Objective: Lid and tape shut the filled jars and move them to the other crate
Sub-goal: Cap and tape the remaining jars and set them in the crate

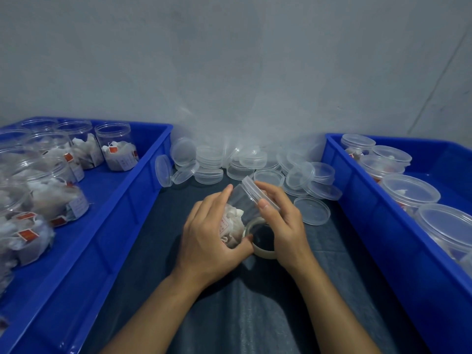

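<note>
A clear plastic jar [237, 200] with tea bags inside is tilted away from me over the dark cloth. My left hand [209, 233] grips its body from the left. A clear lid [255, 187] sits on the jar's mouth, and my right hand [283, 221] curls over the lid's rim. A roll of clear tape [263, 247] hangs around my right hand's lower fingers, beneath the jar. The left blue crate [138, 180] holds several open filled jars [117, 149]. Several lidded jars [408, 190] stand in the right blue crate [357, 190].
A pile of loose clear lids [229, 162] lies on the cloth against the grey wall, between the two crates. One single lid [312, 210] lies flat just right of my hands. The crate walls stand close on both sides.
</note>
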### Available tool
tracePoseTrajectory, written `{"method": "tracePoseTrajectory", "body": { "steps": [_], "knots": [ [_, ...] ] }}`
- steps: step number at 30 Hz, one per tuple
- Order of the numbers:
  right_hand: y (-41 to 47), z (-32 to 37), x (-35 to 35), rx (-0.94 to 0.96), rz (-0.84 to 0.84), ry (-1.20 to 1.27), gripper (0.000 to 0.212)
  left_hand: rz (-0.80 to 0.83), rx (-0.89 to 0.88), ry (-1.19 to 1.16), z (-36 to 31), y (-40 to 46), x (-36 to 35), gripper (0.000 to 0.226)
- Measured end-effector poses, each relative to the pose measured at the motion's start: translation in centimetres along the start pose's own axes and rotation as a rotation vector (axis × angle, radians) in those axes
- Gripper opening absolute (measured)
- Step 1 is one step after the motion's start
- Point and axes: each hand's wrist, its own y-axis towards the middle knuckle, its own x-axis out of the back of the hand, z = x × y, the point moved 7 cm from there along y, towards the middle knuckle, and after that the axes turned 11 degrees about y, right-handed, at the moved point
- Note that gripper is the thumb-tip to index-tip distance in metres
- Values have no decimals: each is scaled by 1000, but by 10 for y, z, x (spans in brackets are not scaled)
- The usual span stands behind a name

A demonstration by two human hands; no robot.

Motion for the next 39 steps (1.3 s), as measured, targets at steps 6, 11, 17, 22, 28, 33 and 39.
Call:
{"method": "tracePoseTrajectory", "body": {
  "steps": [6, 11, 17, 22, 28, 33, 39],
  "knots": [
    [0, -2, 0, 0, 14, 24, 44, 7, 1, -27, -1, 1, 3, 92],
    [-2, 3, -4, 35, 54, 43, 47, 58, 57, -160, 5, 0, 4, 91],
    [-2, 12, -7, 29, 81, 130, 51, 222, 140, -525, 19, -1, -7, 70],
    [-3, 13, -8, 2, 104, 146, 51, 263, 192, -667, 24, -1, -13, 69],
    [-3, 11, -7, -29, 110, 148, 48, 379, 282, -920, 22, -3, -23, 66],
    [-2, 10, -4, -8, 71, 105, 49, 298, 213, -736, 20, 1, -18, 75],
    [-3, 7, -4, 8, 29, -87, 45, 148, 26, -244, 15, 1, -4, 84]
  ]
}}
